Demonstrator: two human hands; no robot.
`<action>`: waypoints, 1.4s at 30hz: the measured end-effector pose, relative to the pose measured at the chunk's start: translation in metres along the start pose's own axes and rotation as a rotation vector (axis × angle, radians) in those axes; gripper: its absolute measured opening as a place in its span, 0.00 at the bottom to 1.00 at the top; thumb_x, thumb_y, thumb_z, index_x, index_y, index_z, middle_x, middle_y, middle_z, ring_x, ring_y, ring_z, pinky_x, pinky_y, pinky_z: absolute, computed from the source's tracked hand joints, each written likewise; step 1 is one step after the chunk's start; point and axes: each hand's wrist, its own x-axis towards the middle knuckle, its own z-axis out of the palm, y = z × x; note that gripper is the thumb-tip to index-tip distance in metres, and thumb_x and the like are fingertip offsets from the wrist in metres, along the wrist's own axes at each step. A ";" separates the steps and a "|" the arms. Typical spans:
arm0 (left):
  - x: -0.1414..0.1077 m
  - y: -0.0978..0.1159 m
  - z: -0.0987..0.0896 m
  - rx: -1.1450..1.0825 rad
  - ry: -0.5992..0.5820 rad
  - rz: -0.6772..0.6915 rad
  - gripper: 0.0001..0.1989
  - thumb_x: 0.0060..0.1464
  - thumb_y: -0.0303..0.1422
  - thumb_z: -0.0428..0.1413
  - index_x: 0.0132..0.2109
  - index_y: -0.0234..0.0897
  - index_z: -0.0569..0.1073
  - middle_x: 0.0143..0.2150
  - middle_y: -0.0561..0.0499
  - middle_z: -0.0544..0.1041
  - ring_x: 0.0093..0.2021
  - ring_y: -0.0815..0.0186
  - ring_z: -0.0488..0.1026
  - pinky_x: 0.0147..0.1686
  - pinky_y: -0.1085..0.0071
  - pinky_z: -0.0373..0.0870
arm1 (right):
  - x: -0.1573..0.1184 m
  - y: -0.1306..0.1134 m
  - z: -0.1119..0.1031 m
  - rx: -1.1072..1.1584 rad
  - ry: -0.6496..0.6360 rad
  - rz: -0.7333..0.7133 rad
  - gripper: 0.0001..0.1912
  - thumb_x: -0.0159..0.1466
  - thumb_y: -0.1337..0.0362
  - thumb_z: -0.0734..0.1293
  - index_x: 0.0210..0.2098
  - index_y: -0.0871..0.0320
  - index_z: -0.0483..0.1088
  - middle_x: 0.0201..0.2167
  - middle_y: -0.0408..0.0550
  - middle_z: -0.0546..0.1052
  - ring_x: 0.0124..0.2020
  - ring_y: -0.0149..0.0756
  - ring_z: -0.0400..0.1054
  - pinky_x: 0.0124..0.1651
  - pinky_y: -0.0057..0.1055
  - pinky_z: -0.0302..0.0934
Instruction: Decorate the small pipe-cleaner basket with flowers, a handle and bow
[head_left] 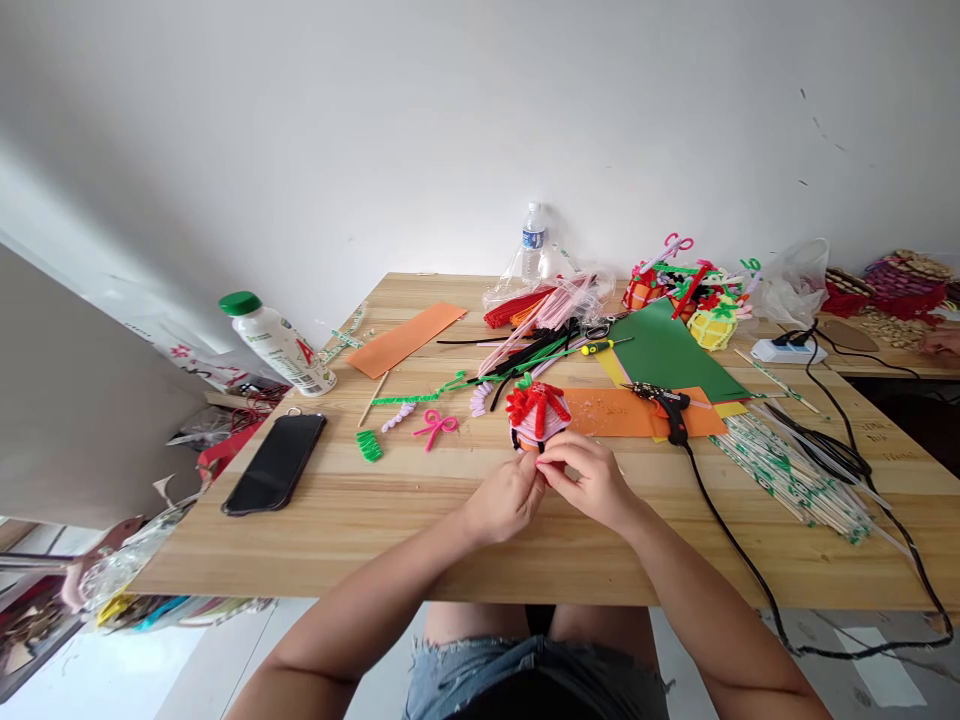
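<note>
head-worn view, facing forward and down, close above a wooden table (315,535), wall (420,130) beyond

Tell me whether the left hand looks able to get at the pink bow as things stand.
Probably yes: the pink bow lies ahead and left of the left hand, with nothing visibly between them, though that hand is occupied close beside the right hand.

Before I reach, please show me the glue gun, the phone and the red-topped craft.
Glue gun (673,407), head view: body.
Phone (275,465), head view: dark screen.
Red-topped craft (540,411), head view: red strip.
</note>
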 end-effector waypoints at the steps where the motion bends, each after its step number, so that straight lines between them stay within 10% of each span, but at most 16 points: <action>1: 0.000 -0.001 0.001 -0.008 0.001 -0.001 0.08 0.63 0.32 0.40 0.40 0.37 0.63 0.35 0.45 0.71 0.33 0.63 0.69 0.36 0.65 0.69 | 0.000 0.000 0.000 -0.041 -0.011 -0.026 0.07 0.65 0.72 0.62 0.34 0.57 0.70 0.32 0.49 0.76 0.33 0.34 0.71 0.36 0.30 0.68; 17: -0.001 0.005 0.002 -0.068 0.117 -0.091 0.09 0.63 0.34 0.41 0.36 0.38 0.63 0.31 0.49 0.70 0.30 0.65 0.67 0.33 0.68 0.65 | -0.004 0.001 0.005 -0.133 -0.013 -0.018 0.08 0.67 0.71 0.61 0.38 0.57 0.71 0.33 0.50 0.77 0.34 0.35 0.72 0.37 0.31 0.69; 27: -0.002 0.005 0.000 -0.470 0.154 -0.190 0.21 0.65 0.50 0.38 0.34 0.38 0.60 0.23 0.55 0.66 0.23 0.70 0.64 0.27 0.72 0.63 | -0.002 -0.009 -0.003 0.354 -0.053 0.320 0.14 0.65 0.65 0.64 0.50 0.59 0.70 0.33 0.48 0.75 0.31 0.31 0.71 0.30 0.26 0.70; 42: -0.003 -0.005 0.004 0.263 0.284 0.090 0.08 0.63 0.31 0.42 0.38 0.37 0.64 0.33 0.46 0.70 0.31 0.63 0.68 0.29 0.69 0.65 | -0.003 -0.014 0.011 0.215 0.058 0.476 0.07 0.58 0.70 0.65 0.36 0.59 0.74 0.22 0.43 0.73 0.21 0.27 0.64 0.22 0.22 0.60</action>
